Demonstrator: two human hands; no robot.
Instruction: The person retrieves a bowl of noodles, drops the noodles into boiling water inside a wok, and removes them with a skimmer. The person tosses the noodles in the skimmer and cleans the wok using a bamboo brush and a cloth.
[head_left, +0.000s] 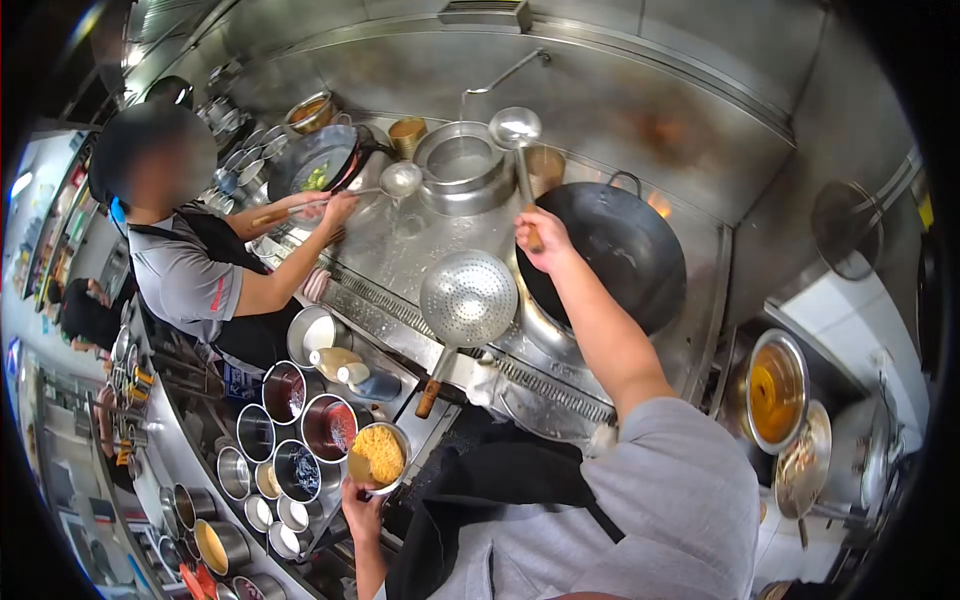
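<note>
My right hand point(543, 240) is closed round the wooden handle of a steel ladle point(515, 128), whose bowl hangs above and left of a large black wok point(615, 250). Flames show behind the wok's rim. My left hand point(362, 508) grips the lower edge of a metal bowl point(401, 480) holding yellow-orange shredded food point(379, 452). That bowl is beside several seasoning pots, one with red contents point(330, 428). Between my hands lies a perforated strainer point(468, 298) with a wooden handle.
At the left a co-worker point(205, 260) holds a ladle point(400, 180) near another wok point(312, 165). A steel pot point(460, 165) stands at the back under a tap. Two squeeze bottles point(368, 381) are left of the strainer's handle. At right sits a bowl of orange liquid point(776, 390).
</note>
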